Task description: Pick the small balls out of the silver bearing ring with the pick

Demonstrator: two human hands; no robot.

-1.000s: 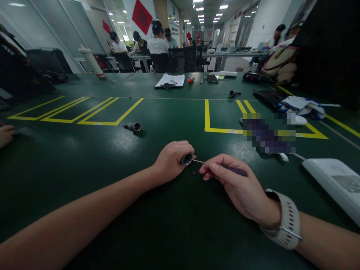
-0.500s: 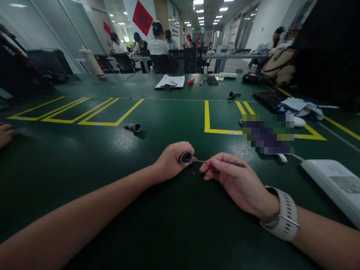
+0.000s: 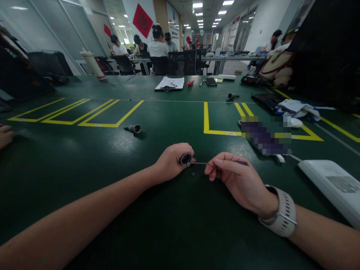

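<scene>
My left hand is wrapped round a dark metal cylindrical part, its round open mouth turned towards me; the rest is hidden in the fingers. My right hand pinches a slim tool with a purple handle and a thin metal shaft, maybe a pick or small screwdriver. At the shaft's tip, by the mouth's lower rim, shows a small metal ring. On the green table just below lies another small ring. A similar dark cylindrical part rests farther off to the left.
A third dark part lies beyond, near yellow tape outlines. Right of my hands are a blurred purple object and a white device. A clipboard lies farther back. Another person's hand is at the left edge.
The tool has drawn back slightly to the right, its tip going from inside the mouth to the lower rim. A small ring now shows at the tip. My left hand has hardly moved.
</scene>
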